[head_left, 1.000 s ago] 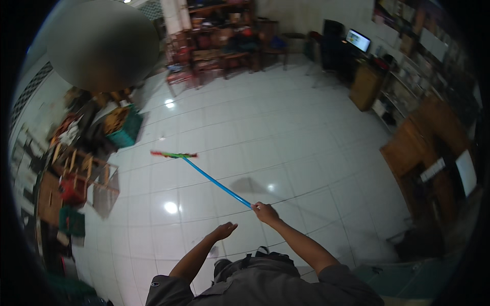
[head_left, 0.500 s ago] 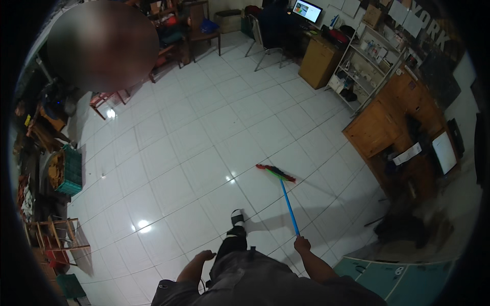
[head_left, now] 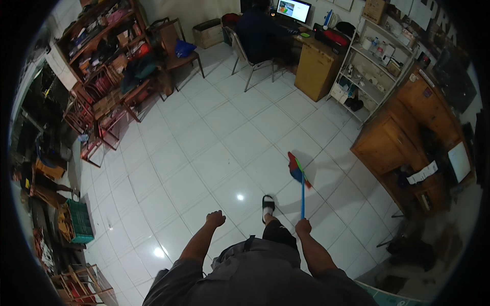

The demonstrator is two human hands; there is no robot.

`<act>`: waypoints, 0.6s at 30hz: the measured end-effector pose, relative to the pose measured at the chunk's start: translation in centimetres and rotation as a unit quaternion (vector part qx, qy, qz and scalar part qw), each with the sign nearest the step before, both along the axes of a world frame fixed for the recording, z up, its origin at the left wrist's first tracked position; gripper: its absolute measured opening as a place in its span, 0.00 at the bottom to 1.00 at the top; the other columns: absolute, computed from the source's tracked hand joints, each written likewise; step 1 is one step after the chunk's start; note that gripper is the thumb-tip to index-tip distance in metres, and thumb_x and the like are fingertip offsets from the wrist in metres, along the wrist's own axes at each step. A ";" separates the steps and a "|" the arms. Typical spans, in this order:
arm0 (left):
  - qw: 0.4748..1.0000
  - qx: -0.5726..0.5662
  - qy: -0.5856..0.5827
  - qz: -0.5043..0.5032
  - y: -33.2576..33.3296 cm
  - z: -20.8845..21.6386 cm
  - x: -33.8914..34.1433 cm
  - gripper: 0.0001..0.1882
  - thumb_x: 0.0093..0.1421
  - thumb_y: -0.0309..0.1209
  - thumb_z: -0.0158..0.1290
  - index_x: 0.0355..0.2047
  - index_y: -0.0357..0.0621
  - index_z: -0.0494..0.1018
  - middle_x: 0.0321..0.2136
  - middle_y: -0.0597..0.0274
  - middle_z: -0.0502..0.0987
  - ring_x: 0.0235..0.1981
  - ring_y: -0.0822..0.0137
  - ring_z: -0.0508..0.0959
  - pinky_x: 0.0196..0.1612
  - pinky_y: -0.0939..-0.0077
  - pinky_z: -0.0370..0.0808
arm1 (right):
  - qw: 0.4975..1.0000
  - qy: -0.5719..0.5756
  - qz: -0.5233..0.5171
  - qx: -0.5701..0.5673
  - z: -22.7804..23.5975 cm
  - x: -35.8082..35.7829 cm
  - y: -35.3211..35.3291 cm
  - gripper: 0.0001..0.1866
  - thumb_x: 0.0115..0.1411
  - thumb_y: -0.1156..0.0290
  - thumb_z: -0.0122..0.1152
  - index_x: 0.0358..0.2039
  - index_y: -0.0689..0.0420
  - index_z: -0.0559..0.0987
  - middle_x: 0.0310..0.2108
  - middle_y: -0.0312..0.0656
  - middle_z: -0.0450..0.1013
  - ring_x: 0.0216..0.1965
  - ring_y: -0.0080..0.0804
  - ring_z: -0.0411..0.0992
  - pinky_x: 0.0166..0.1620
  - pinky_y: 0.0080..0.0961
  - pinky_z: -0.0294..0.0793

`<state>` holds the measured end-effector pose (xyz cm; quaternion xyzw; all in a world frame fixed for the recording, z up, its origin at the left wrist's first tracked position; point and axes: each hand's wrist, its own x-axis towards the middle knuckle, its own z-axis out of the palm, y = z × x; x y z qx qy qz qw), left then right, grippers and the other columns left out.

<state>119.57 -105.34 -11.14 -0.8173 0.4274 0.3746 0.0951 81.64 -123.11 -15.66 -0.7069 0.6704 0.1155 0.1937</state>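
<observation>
Bristly, slim-handled broom (head_left: 302, 193) has turned.

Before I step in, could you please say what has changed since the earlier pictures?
Since the first picture, the broom has swung from the person's front left to the front right. The left hand has moved farther from the right hand. Nothing was taken or let go: the right hand still grips the broom, and the left still looks empty.

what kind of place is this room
Perhaps an office that doubles as a workshop or storeroom: a lit computer screen at the back, a loaded rack on the right, and wooden chairs crowded at the upper left.
</observation>
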 end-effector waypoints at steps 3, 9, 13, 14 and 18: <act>0.995 -0.037 0.001 0.095 -4.6 -1.9 6.6 0.24 0.55 0.45 0.39 0.42 0.38 0.65 0.40 0.45 0.72 0.42 0.50 0.72 0.44 0.56 0.67 | 0.998 -0.047 0.042 -0.027 1.9 8.7 -6.6 0.14 0.55 0.65 0.46 0.36 0.64 0.67 0.24 0.50 0.71 0.27 0.48 0.72 0.32 0.40 0.72; 0.983 -0.144 0.108 0.036 -21.9 -2.0 14.2 0.23 0.56 0.45 0.40 0.40 0.37 0.67 0.39 0.44 0.72 0.43 0.47 0.70 0.46 0.58 0.66 | 0.966 -0.246 0.025 0.083 4.2 25.0 -25.5 0.15 0.51 0.64 0.52 0.32 0.63 0.66 0.18 0.48 0.70 0.20 0.39 0.72 0.23 0.34 0.72; 0.971 -0.198 0.135 -0.012 -29.5 -1.6 20.7 0.18 0.57 0.39 0.40 0.37 0.35 0.65 0.39 0.43 0.70 0.43 0.48 0.70 0.45 0.59 0.66 | 0.946 -0.259 0.027 0.193 7.2 41.3 -34.2 0.14 0.50 0.64 0.53 0.30 0.62 0.65 0.15 0.42 0.68 0.14 0.28 0.67 0.16 0.25 0.67; 0.972 -0.172 0.158 -0.016 -32.1 0.3 22.1 0.16 0.56 0.36 0.39 0.37 0.34 0.64 0.38 0.42 0.69 0.43 0.47 0.69 0.43 0.59 0.66 | 0.946 -0.252 0.033 0.199 7.5 44.3 -36.2 0.14 0.50 0.64 0.53 0.30 0.62 0.65 0.15 0.41 0.67 0.13 0.27 0.66 0.15 0.25 0.67; 0.946 -0.238 0.211 0.066 -38.1 3.1 29.8 0.15 0.56 0.32 0.38 0.39 0.32 0.60 0.35 0.38 0.70 0.39 0.44 0.71 0.41 0.57 0.66 | 0.949 -0.221 0.100 0.201 5.8 56.0 -42.4 0.12 0.48 0.66 0.52 0.32 0.58 0.67 0.15 0.38 0.68 0.13 0.26 0.66 0.16 0.25 0.66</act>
